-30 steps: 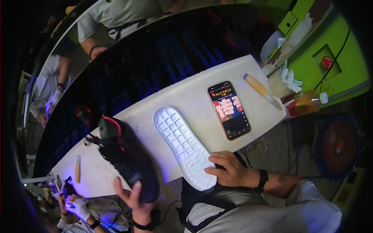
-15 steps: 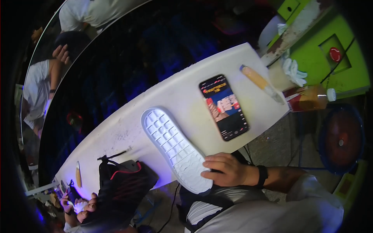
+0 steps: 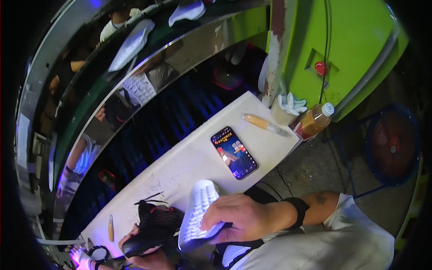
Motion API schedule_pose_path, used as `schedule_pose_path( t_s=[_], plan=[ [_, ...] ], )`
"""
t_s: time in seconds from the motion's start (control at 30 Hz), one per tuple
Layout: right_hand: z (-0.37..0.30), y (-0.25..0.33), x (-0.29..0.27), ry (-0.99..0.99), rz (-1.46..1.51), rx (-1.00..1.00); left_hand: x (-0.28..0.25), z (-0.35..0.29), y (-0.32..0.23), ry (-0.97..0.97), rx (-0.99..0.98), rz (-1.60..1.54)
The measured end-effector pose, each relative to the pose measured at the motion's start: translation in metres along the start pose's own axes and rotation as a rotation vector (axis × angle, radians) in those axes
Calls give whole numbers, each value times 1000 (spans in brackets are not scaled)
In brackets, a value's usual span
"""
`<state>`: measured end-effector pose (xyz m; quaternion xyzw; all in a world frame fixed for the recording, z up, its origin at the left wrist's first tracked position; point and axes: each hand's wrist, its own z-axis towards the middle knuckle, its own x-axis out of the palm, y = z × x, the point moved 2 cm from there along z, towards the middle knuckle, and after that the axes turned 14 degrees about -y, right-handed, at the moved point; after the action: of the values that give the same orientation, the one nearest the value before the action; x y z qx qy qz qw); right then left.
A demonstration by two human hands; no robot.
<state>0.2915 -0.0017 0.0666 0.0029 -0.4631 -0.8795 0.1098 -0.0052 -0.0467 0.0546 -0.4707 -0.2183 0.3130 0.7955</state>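
Observation:
My right hand (image 3: 236,217) grips a white shoe sole (image 3: 198,210), fingers over its treaded face and thumb beneath. The sole is lifted and tilted up, beside a black shoe upper (image 3: 155,219) with red trim and a lace trailing at its top. My left hand (image 3: 129,239) is closed around the far side of that upper, partly hidden by it. Sole and upper are close together; whether they touch I cannot tell.
A phone (image 3: 234,153) and a yellow-handled knife (image 3: 265,124) lie on the white table (image 3: 180,170). Beside it stand a cup of gloves (image 3: 288,108) and a bottle (image 3: 313,120). Another small tool (image 3: 110,228) lies left, near a co-worker's gloved hand (image 3: 81,257). Behind runs a conveyor (image 3: 96,85) carrying soles.
My right hand has raised the sole off the table edge and turned it toward the upper. My left hand has tipped the upper. The view has swung up, showing the conveyor.

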Motion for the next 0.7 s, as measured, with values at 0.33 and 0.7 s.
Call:
schedule_pose_path(
  t_s=[0.33, 0.7],
  plan=[
    [19, 26, 20, 71, -4, 323, 78, -33, -16, 341, -6, -172],
    [9, 33, 12, 7, -173, 212, 49, -46, -79, 514, 251, 92]
  ],
)
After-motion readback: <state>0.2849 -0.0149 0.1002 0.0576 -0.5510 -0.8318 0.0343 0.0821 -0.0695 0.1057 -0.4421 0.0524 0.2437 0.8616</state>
